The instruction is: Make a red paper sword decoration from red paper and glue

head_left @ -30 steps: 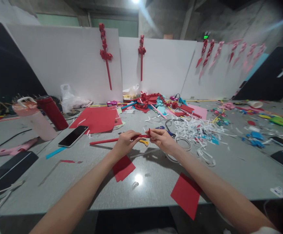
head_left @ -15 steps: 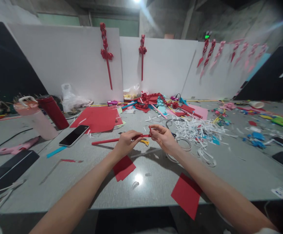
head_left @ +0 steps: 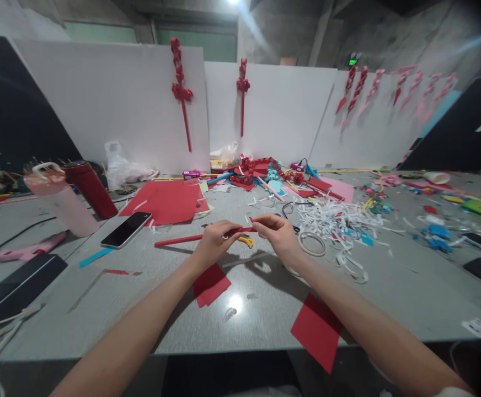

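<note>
My left hand pinches a thin red paper strip near its right end, and my right hand closes its fingertips on that end, both raised just above the grey tabletop. The strip runs left from my hands toward the black phone. A yellow cutter lies just behind my left hand, a red paper square below it.
</note>
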`<state>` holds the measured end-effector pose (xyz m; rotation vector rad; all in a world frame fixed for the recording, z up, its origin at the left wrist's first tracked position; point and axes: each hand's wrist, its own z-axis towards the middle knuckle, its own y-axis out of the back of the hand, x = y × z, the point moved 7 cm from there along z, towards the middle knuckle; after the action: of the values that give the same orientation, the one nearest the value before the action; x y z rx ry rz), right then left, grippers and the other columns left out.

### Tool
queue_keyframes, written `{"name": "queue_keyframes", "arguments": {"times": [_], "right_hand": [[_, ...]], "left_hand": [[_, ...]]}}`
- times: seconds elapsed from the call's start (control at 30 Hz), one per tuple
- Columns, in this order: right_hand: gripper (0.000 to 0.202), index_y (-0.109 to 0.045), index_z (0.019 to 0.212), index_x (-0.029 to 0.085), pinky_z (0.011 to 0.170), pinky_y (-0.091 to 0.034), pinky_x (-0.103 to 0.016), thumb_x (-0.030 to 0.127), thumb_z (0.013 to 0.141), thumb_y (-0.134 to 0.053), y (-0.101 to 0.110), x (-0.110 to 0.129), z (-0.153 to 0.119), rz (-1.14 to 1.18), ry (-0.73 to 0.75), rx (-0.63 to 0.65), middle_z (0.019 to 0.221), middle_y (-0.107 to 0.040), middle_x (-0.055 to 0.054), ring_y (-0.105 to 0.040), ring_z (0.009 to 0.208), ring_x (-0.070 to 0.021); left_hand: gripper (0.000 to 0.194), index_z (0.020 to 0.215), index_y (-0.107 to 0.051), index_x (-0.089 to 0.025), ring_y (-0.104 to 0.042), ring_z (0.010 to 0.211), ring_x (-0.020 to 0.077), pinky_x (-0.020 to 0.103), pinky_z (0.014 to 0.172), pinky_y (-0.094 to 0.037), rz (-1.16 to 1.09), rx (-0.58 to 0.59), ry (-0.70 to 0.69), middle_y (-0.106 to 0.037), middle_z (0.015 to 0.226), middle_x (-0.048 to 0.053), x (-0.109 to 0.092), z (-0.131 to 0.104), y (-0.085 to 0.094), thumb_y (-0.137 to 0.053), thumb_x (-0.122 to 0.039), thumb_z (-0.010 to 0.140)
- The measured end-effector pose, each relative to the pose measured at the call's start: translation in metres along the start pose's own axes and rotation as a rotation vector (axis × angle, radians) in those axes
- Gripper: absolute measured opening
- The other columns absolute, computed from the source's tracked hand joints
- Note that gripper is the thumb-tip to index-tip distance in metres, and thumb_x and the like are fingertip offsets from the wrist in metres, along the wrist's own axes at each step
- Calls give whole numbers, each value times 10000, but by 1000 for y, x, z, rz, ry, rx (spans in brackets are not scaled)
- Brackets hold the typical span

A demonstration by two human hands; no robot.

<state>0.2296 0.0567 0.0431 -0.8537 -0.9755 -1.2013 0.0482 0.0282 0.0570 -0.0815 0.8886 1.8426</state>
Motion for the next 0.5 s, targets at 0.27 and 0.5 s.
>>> {"name": "queue_keyframes", "arguments": {"times": [0.27,0.5], "right_hand": [[301,-798,942,212,651,-468,-314,498,863,-746,-2,21,-3,-354,160,109,868,-746,-56,-618,719,-179],[256,-794,898,227,603,-388,-301,472,895,-718,-5,24,-3,-552,261,152,814,-734,-35,-542,668,-159]], "left_hand": [[232,1096,-742,-192,-701,833,181,306,759,-551,24,45,-20,-753,966,87,6,-2,-4,-641,-362,975],[219,1084,-741,-191,-700,846,189,310,754,-536,33,82,-30,-753,946,84,6,-3,-9,-634,-352,981]]}}
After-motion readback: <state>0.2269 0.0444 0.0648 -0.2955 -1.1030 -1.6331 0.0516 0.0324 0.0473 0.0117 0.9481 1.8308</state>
